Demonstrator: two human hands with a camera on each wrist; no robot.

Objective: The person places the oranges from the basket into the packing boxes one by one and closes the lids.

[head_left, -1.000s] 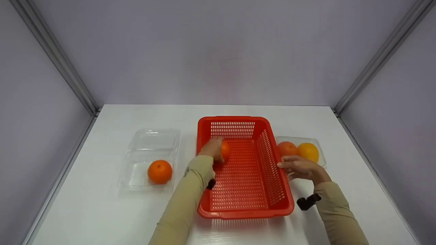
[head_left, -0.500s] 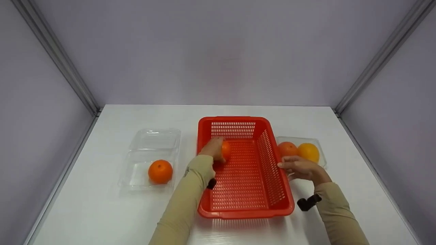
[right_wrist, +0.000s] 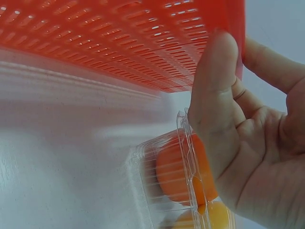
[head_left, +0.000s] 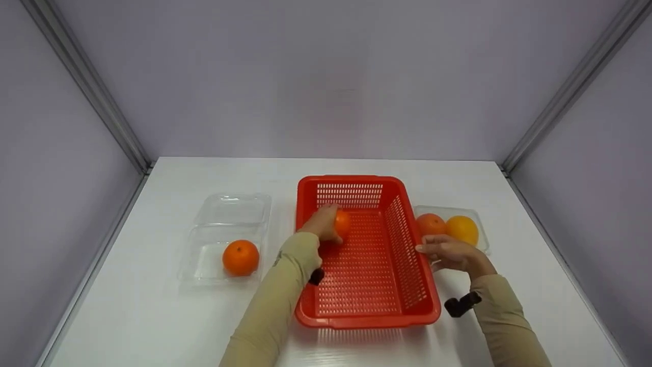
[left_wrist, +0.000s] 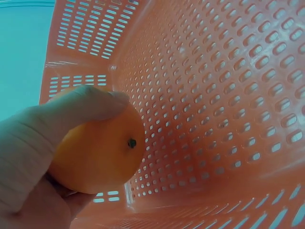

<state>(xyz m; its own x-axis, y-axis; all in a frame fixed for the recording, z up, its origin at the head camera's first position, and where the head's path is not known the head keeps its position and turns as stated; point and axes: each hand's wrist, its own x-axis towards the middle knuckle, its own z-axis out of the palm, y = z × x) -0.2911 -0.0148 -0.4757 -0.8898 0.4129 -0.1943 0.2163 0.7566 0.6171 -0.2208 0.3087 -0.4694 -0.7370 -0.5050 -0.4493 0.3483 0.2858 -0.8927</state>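
Inside the red plastic basket (head_left: 356, 322), toward its far left, my left hand (head_left: 323, 224) grips an orange (head_left: 343, 225). In the left wrist view the thumb (left_wrist: 90, 107) lies across the top of the orange (left_wrist: 100, 157), whose stem end faces the basket floor's far side, and a finger curls under it. My right hand (head_left: 448, 251) pinches the basket's right rim, thumb on one side and fingers on the other, as the right wrist view shows the rim (right_wrist: 236, 28) between them.
An open clear clamshell box (head_left: 204, 257) holding one orange (head_left: 241, 258) lies left of the basket. Behind my right hand, another clear box (head_left: 481, 232) contains a reddish-orange fruit (head_left: 431, 224) and a yellow-orange fruit (head_left: 462, 230). Panels enclose the white table (head_left: 127, 316).
My left hand and the orange in it have shifted slightly to the right within the basket. The right hand has stayed at the rim.
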